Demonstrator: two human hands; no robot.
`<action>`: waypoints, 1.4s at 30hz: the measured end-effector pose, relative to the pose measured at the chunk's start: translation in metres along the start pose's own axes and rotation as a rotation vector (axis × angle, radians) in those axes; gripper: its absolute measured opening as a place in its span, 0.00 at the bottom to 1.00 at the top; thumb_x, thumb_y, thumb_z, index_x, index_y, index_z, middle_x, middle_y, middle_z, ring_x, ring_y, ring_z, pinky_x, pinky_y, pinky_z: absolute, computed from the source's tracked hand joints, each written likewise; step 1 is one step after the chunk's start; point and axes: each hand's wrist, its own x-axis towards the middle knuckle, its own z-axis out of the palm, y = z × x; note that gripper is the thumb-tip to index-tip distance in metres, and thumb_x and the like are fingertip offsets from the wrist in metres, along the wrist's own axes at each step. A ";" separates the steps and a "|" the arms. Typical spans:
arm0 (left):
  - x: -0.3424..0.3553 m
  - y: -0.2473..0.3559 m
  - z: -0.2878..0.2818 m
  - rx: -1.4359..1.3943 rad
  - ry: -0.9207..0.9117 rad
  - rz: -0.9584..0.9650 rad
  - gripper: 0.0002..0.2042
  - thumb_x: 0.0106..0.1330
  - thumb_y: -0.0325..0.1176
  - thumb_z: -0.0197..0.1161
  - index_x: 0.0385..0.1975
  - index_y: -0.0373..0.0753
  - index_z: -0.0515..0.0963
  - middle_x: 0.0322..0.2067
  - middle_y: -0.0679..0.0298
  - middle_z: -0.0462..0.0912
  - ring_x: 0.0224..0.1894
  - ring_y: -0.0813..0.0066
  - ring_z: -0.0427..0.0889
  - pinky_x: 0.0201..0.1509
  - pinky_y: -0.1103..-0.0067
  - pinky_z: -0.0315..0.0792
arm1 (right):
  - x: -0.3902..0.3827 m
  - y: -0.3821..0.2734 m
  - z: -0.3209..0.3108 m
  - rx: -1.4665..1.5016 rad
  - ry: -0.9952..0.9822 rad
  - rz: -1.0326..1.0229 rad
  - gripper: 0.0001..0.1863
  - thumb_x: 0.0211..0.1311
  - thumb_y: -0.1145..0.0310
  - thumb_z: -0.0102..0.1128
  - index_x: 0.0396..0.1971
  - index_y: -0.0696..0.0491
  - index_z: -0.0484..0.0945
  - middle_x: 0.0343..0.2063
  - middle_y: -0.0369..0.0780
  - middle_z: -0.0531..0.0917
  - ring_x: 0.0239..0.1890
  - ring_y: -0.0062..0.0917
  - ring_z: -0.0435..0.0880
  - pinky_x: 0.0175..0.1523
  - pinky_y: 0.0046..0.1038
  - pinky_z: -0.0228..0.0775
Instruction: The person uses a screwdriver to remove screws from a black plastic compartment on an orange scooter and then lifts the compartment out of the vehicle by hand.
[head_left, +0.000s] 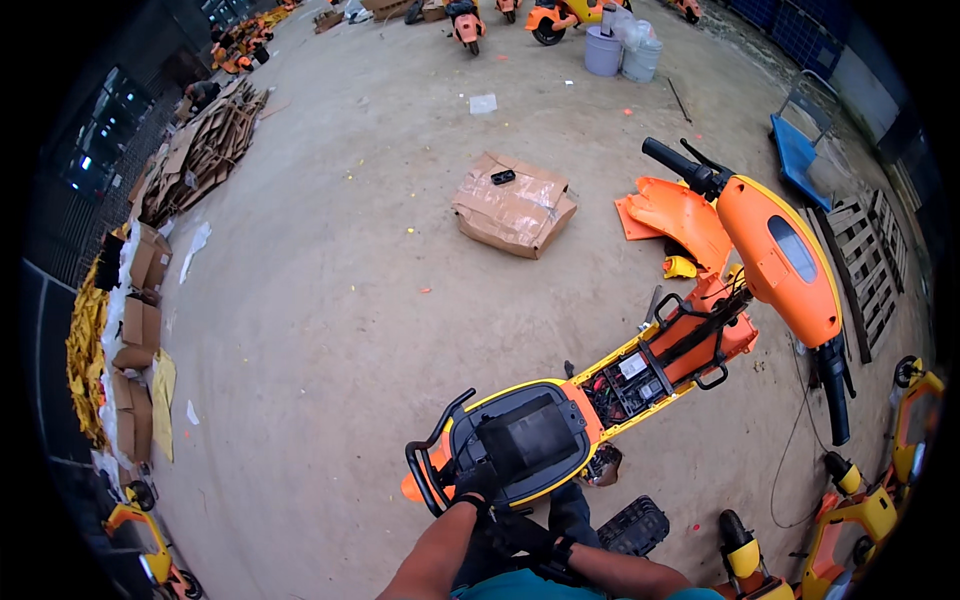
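Note:
Below me stands an orange and yellow electric scooter [715, 340], with its handlebar [785, 250] to the right and black rear rack [425, 460] to the left. My left hand [478, 482], in a dark glove, reaches to the rear of its black seat section [530, 440], close to the rack. My right hand [525, 533], also dark-gloved, is low beside the near edge of that section, close to my body. Dark gloves against dark parts hide the fingers of both hands. Ahead of the seat, an open compartment [628, 380] shows wires and a boxed component.
A taped cardboard box [510, 205] with a small black object [503, 177] lies beyond the scooter. Orange panels [680, 215] rest by its front. A black plastic tray [635, 526] sits at my right. Farther off are buckets [603, 52], a blue trolley [797, 155] and pallets [860, 265].

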 end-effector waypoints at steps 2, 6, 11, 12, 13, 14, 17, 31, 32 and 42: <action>-0.004 0.001 0.001 0.005 -0.017 0.005 0.14 0.65 0.37 0.50 0.39 0.38 0.81 0.38 0.50 0.84 0.43 0.52 0.83 0.47 0.62 0.75 | 0.008 0.023 -0.006 -0.648 0.100 -0.394 0.15 0.74 0.59 0.42 0.45 0.53 0.73 0.31 0.35 0.79 0.29 0.17 0.78 0.31 0.21 0.70; -0.006 -0.001 0.009 -0.058 0.044 0.014 0.13 0.64 0.37 0.52 0.36 0.38 0.81 0.35 0.51 0.84 0.41 0.52 0.84 0.44 0.62 0.76 | -0.003 -0.002 0.003 0.107 0.002 0.126 0.13 0.74 0.62 0.43 0.45 0.53 0.73 0.34 0.35 0.79 0.31 0.17 0.78 0.32 0.19 0.70; -0.003 0.007 0.006 0.010 0.087 0.033 0.11 0.62 0.35 0.53 0.34 0.40 0.82 0.35 0.52 0.84 0.40 0.52 0.83 0.43 0.62 0.77 | -0.009 0.001 0.006 -0.507 0.136 -0.546 0.10 0.68 0.66 0.50 0.42 0.55 0.72 0.37 0.39 0.78 0.36 0.26 0.78 0.40 0.26 0.72; -0.002 0.006 0.006 -0.028 0.107 0.026 0.10 0.61 0.35 0.53 0.33 0.40 0.82 0.34 0.52 0.84 0.40 0.52 0.83 0.42 0.61 0.76 | -0.005 0.001 0.000 -0.454 0.116 -0.511 0.12 0.66 0.65 0.51 0.44 0.56 0.73 0.37 0.40 0.79 0.37 0.28 0.79 0.42 0.27 0.72; -0.009 0.011 -0.001 -0.072 0.112 0.016 0.10 0.61 0.34 0.53 0.31 0.40 0.81 0.32 0.52 0.84 0.39 0.52 0.83 0.41 0.61 0.76 | -0.004 0.008 0.001 -0.495 0.125 -0.518 0.13 0.64 0.65 0.52 0.44 0.57 0.73 0.37 0.41 0.79 0.37 0.30 0.79 0.43 0.29 0.72; -0.011 0.009 0.000 -0.096 0.135 0.018 0.10 0.61 0.34 0.53 0.30 0.40 0.81 0.32 0.52 0.84 0.39 0.52 0.83 0.41 0.61 0.76 | -0.003 0.016 0.003 -0.538 0.119 -0.523 0.15 0.62 0.64 0.54 0.44 0.57 0.73 0.37 0.42 0.79 0.38 0.32 0.79 0.44 0.30 0.72; -0.019 0.016 -0.012 -0.071 0.118 -0.043 0.09 0.60 0.34 0.54 0.30 0.40 0.81 0.31 0.53 0.84 0.38 0.52 0.83 0.40 0.61 0.76 | 0.003 0.028 -0.001 -0.389 0.077 -0.397 0.12 0.64 0.66 0.53 0.43 0.56 0.73 0.37 0.41 0.79 0.42 0.28 0.78 0.45 0.29 0.72; -0.022 0.024 -0.021 -0.255 0.186 -0.129 0.09 0.58 0.34 0.56 0.29 0.39 0.82 0.29 0.53 0.84 0.35 0.53 0.84 0.39 0.64 0.77 | -0.009 -0.020 0.011 0.209 0.105 0.060 0.10 0.73 0.63 0.43 0.42 0.51 0.73 0.23 0.31 0.75 0.21 0.16 0.73 0.26 0.18 0.64; -0.023 0.027 -0.025 -0.282 0.134 -0.151 0.10 0.60 0.36 0.56 0.29 0.40 0.82 0.28 0.53 0.84 0.36 0.53 0.84 0.39 0.64 0.77 | -0.008 -0.014 0.012 0.222 0.127 0.051 0.10 0.72 0.63 0.43 0.41 0.51 0.73 0.24 0.31 0.76 0.20 0.16 0.73 0.25 0.18 0.64; -0.003 0.012 0.037 -0.403 0.267 -0.233 0.13 0.61 0.37 0.51 0.35 0.40 0.82 0.38 0.52 0.84 0.43 0.56 0.83 0.48 0.63 0.75 | -0.028 -0.080 0.038 -0.909 0.097 -0.179 0.05 0.66 0.69 0.48 0.35 0.52 0.73 0.22 0.35 0.73 0.24 0.22 0.73 0.28 0.25 0.63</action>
